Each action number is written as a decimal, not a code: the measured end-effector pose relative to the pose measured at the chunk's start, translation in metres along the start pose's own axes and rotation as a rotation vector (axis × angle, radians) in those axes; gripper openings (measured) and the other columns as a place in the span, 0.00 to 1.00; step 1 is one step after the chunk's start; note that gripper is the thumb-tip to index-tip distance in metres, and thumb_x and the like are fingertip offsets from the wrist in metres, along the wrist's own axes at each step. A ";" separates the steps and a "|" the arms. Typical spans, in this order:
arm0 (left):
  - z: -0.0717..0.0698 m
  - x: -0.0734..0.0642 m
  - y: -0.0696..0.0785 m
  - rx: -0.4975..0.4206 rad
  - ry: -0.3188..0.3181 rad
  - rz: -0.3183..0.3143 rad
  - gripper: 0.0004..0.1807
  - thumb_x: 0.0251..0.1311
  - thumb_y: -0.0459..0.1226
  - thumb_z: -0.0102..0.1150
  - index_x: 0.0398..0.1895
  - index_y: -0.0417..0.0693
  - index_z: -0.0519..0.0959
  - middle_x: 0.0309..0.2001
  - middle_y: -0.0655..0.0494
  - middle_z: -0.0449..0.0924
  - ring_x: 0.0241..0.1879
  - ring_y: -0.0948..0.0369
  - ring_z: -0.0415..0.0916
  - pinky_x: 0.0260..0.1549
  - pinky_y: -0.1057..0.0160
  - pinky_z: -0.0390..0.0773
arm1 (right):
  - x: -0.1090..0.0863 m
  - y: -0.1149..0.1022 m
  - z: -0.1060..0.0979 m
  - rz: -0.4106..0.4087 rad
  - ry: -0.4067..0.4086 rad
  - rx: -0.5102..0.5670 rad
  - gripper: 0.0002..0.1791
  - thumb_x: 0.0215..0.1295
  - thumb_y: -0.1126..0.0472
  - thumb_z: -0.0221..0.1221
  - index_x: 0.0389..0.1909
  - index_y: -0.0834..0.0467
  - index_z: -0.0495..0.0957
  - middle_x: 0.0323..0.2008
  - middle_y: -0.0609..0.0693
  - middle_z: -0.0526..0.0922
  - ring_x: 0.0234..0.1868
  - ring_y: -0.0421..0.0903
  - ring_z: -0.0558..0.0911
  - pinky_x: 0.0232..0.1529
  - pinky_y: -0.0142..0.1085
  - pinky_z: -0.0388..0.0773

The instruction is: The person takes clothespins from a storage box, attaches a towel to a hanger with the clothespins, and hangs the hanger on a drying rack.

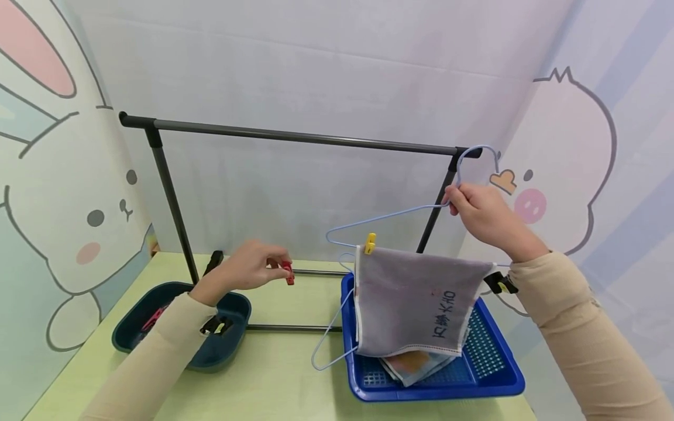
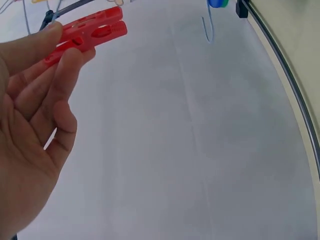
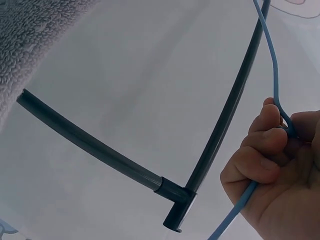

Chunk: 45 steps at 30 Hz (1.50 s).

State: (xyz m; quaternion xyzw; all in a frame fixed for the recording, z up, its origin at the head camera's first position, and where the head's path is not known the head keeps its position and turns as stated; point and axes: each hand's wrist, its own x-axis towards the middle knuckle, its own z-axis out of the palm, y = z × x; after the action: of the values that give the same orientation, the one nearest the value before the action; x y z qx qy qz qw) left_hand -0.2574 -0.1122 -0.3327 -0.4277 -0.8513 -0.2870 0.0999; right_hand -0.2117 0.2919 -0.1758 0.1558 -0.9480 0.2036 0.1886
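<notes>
My right hand [image 1: 487, 219] grips a light blue wire hanger [image 1: 389, 217] just below its hook, holding it up at the rack's right end. A greyish towel [image 1: 411, 298] with dark lettering hangs from this hanger, and a yellow clothespin [image 1: 370, 243] sits at its upper left corner. In the right wrist view, curled fingers [image 3: 265, 142] wrap the blue wire. My left hand [image 1: 258, 266] pinches a red clothespin [image 2: 90, 35] between thumb and fingertips, held in the air left of the towel. In the head view that red clothespin looks small, below the rack's bar.
A dark rack bar [image 1: 295, 136] spans the back on two posts. Below the towel stands a blue basket [image 1: 505, 374] with folded cloth [image 1: 416, 365] in it; another hanger [image 1: 329, 330] juts from its left side. At left, a dark green tub [image 1: 231, 345] holds clothespins [image 1: 152, 318].
</notes>
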 end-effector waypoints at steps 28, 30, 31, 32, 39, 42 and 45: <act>0.014 0.041 0.048 -0.122 0.123 0.122 0.03 0.57 0.36 0.64 0.31 0.46 0.83 0.25 0.62 0.82 0.16 0.71 0.68 0.15 0.69 0.66 | 0.001 0.002 0.019 0.013 -0.106 0.112 0.21 0.76 0.54 0.40 0.39 0.62 0.79 0.31 0.54 0.77 0.32 0.49 0.72 0.32 0.40 0.68; 0.015 0.042 0.050 -0.128 0.131 0.103 0.03 0.57 0.36 0.65 0.31 0.47 0.83 0.26 0.61 0.83 0.17 0.71 0.70 0.16 0.69 0.67 | 0.001 0.002 0.019 0.007 -0.105 0.115 0.21 0.76 0.54 0.40 0.39 0.62 0.79 0.30 0.53 0.77 0.32 0.49 0.72 0.31 0.39 0.68; 0.016 0.043 0.051 -0.134 0.136 0.094 0.03 0.57 0.36 0.65 0.31 0.47 0.82 0.26 0.60 0.83 0.17 0.71 0.71 0.16 0.69 0.67 | 0.001 0.002 0.020 0.001 -0.105 0.116 0.21 0.76 0.55 0.40 0.39 0.62 0.79 0.30 0.53 0.77 0.32 0.49 0.71 0.31 0.39 0.68; 0.016 0.043 0.052 -0.134 0.142 0.083 0.03 0.57 0.36 0.65 0.31 0.47 0.82 0.26 0.60 0.83 0.18 0.71 0.71 0.16 0.68 0.67 | 0.001 0.002 0.020 -0.004 -0.104 0.116 0.21 0.76 0.55 0.40 0.39 0.62 0.79 0.30 0.53 0.77 0.31 0.49 0.71 0.30 0.38 0.68; 0.022 0.050 0.062 -0.098 0.166 0.022 0.04 0.56 0.36 0.65 0.34 0.49 0.81 0.28 0.62 0.82 0.21 0.72 0.74 0.19 0.68 0.70 | 0.002 0.006 0.024 -0.013 -0.131 0.124 0.22 0.76 0.53 0.39 0.40 0.62 0.78 0.30 0.54 0.76 0.31 0.50 0.71 0.28 0.38 0.66; 0.025 0.053 0.068 -0.081 0.163 -0.003 0.06 0.55 0.37 0.66 0.35 0.49 0.80 0.29 0.62 0.83 0.23 0.72 0.74 0.21 0.68 0.71 | 0.002 0.007 0.026 -0.013 -0.133 0.125 0.21 0.76 0.53 0.40 0.41 0.62 0.78 0.30 0.54 0.76 0.30 0.50 0.71 0.26 0.37 0.66; 0.028 0.057 0.073 -0.060 0.162 -0.015 0.07 0.55 0.38 0.67 0.36 0.50 0.80 0.30 0.63 0.84 0.23 0.73 0.74 0.22 0.68 0.71 | 0.003 0.009 0.028 -0.018 -0.128 0.124 0.21 0.76 0.53 0.41 0.41 0.63 0.78 0.30 0.54 0.77 0.30 0.50 0.71 0.26 0.37 0.66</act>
State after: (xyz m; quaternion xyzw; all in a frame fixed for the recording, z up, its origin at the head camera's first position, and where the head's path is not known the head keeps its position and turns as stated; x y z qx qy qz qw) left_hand -0.2332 -0.0241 -0.3023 -0.3996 -0.8346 -0.3467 0.1536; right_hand -0.2254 0.2868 -0.2008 0.1882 -0.9423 0.2498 0.1196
